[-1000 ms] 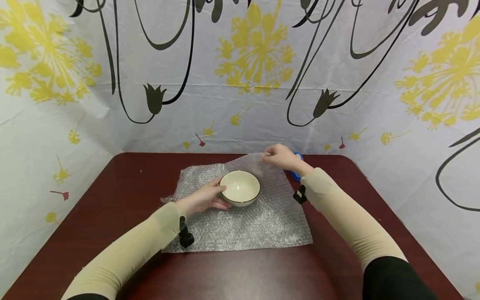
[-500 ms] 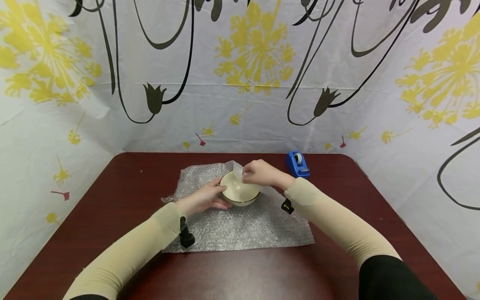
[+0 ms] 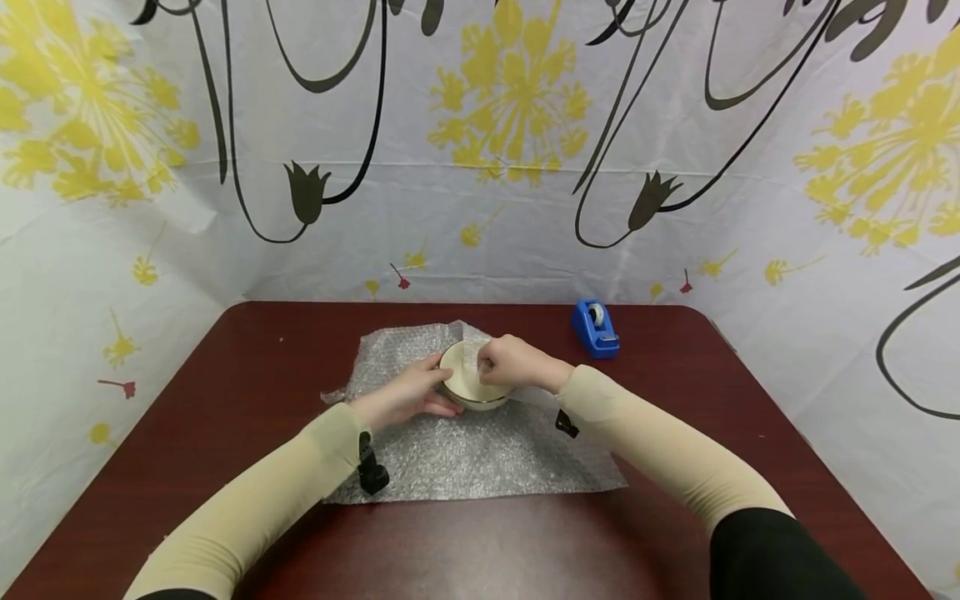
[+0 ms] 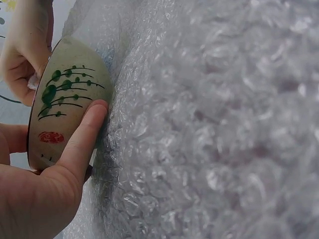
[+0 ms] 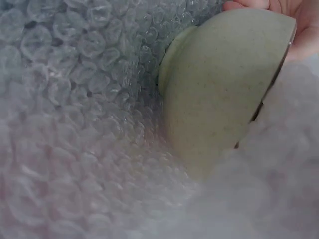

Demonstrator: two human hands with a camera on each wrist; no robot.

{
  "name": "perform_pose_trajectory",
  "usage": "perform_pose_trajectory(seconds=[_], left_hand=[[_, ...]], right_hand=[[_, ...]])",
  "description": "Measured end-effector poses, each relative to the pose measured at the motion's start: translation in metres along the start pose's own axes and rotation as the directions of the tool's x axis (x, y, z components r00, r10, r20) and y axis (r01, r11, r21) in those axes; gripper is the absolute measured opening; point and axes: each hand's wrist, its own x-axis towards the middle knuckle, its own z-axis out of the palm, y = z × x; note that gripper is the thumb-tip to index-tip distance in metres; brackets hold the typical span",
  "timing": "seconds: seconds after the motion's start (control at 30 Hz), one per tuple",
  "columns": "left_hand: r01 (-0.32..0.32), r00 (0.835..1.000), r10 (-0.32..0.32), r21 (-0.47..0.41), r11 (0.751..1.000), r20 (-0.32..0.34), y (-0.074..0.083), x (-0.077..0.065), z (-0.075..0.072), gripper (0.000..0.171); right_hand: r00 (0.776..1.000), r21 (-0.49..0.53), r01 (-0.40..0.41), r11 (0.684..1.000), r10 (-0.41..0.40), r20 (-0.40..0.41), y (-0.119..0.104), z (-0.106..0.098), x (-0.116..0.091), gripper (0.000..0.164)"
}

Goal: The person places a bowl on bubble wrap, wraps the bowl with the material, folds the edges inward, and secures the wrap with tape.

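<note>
A cream bowl (image 3: 461,379) with a dark rim sits on a sheet of bubble wrap (image 3: 480,467). My left hand (image 3: 405,396) grips its left side, the thumb at the rim and the fingers against the outer wall. In the left wrist view the bowl (image 4: 75,89) shows a painted green plant and a red mark. My right hand (image 3: 517,364) pinches the far right corner of the wrap, folded over the bowl's rim, above the bowl's inside. In the right wrist view the bowl's plain wall (image 5: 224,84) stands between the wrap below and the blurred folded part.
A blue tape dispenser (image 3: 596,329) with a roll of tape stands at the table's back right. The dark red table (image 3: 300,358) meets a patterned cloth (image 3: 480,250) hanging behind and at both sides.
My right hand has come left and nearer from the back right, drawing the wrap's corner over the bowl. The tape dispenser is now uncovered to view. My left hand stays on the bowl.
</note>
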Motion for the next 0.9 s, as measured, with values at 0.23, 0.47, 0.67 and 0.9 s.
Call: perform_pose_trajectory(seconds=[0.23, 0.47, 0.67, 0.9], left_hand=[[-0.005, 1.000, 0.005, -0.005, 1.000, 0.000, 0.001, 0.000, 0.000, 0.059], [-0.004, 1.000, 0.004, 0.039, 0.999, 0.000, 0.001, 0.002, -0.001, 0.058], [-0.088, 0.989, 0.130, 0.443, 0.892, -0.065, 0.010, -0.003, -0.002, 0.064], [-0.308, 0.873, 0.470, 0.895, 0.324, 0.130, 0.030, -0.018, 0.001, 0.042]], right_hand=[[0.999, -0.009, -0.039, 0.999, 0.039, 0.029, -0.004, 0.003, 0.001, 0.003], [0.993, -0.001, -0.059, 0.998, 0.059, 0.105, -0.006, 0.004, 0.000, 0.023], [0.979, -0.033, 0.008, 0.999, -0.001, 0.204, -0.005, 0.006, 0.001, 0.020], [0.941, -0.058, -0.001, 0.998, 0.021, 0.339, -0.010, 0.004, 0.000, 0.044]])
